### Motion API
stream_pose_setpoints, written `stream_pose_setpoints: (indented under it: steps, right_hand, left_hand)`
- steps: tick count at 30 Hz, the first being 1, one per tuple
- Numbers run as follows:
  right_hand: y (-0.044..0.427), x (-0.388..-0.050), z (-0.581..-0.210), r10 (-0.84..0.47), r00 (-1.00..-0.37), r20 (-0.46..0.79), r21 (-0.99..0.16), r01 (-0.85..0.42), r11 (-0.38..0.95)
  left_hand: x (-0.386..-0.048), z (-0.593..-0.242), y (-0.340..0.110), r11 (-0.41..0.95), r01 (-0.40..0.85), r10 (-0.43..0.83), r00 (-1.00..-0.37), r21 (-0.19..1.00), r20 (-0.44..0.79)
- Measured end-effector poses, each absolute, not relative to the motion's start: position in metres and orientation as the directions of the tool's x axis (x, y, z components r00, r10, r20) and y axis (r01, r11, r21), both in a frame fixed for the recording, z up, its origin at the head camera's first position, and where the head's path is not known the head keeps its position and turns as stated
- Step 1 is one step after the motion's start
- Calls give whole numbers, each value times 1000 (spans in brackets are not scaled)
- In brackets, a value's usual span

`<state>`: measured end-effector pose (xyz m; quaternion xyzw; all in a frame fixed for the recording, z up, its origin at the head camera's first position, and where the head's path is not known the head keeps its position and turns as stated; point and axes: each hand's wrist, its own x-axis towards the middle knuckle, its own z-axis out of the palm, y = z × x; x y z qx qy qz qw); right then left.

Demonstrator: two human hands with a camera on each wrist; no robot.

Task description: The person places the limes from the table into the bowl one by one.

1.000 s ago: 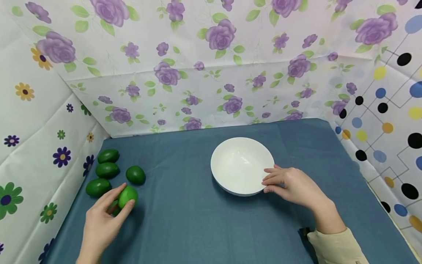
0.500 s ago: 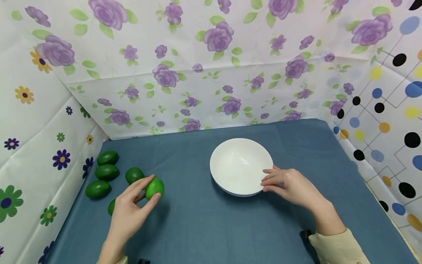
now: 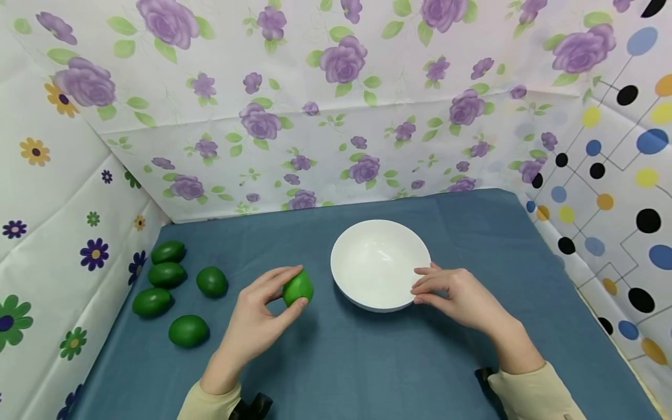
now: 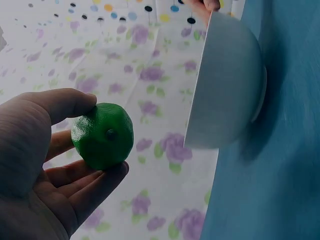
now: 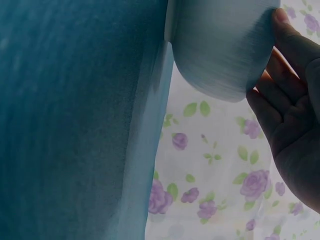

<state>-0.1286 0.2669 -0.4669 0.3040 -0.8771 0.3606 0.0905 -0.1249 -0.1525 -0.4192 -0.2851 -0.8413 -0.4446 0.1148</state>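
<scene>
My left hand point(image 3: 259, 315) pinches a green lime point(image 3: 298, 287) between thumb and fingertips, above the cloth and left of the bowl. In the left wrist view the nub on the end of the lime point(image 4: 104, 135) faces the camera. A white bowl point(image 3: 375, 265) stands upright on the cloth, with nothing inside it. My right hand point(image 3: 459, 294) holds the bowl's right rim; in the right wrist view its thumb point(image 5: 281, 20) lies against the bowl's edge point(image 5: 225, 55). Several more limes lie at the left, one of them point(image 3: 189, 331) nearest to my left forearm.
Blue cloth point(image 3: 362, 361) covers the table. A flowered sheet point(image 3: 294, 140) hangs behind it, with a daisy-patterned sheet point(image 3: 58, 291) on the left and a dotted one point(image 3: 625, 233) on the right. The other limes point(image 3: 167, 275) sit close to the left sheet.
My left hand has carried the lime rightward from the group at the left to beside the bowl, uncovering the lime beneath. My right hand has stayed at the bowl's rim.
</scene>
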Motion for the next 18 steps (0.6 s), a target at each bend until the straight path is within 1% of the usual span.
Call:
stream_pose_setpoints:
  steps: [7,18]
  right_hand:
    - [268,-129,-465,-470,-808,356,-585,-585,562]
    - [268,-131,-465,-472,-813,340,-587,-576,569]
  left_hand:
    - [-129,-412,-129,379,598,428,-790,707,439]
    - [-133,-409,-104,301,608,438,-772,735,460]
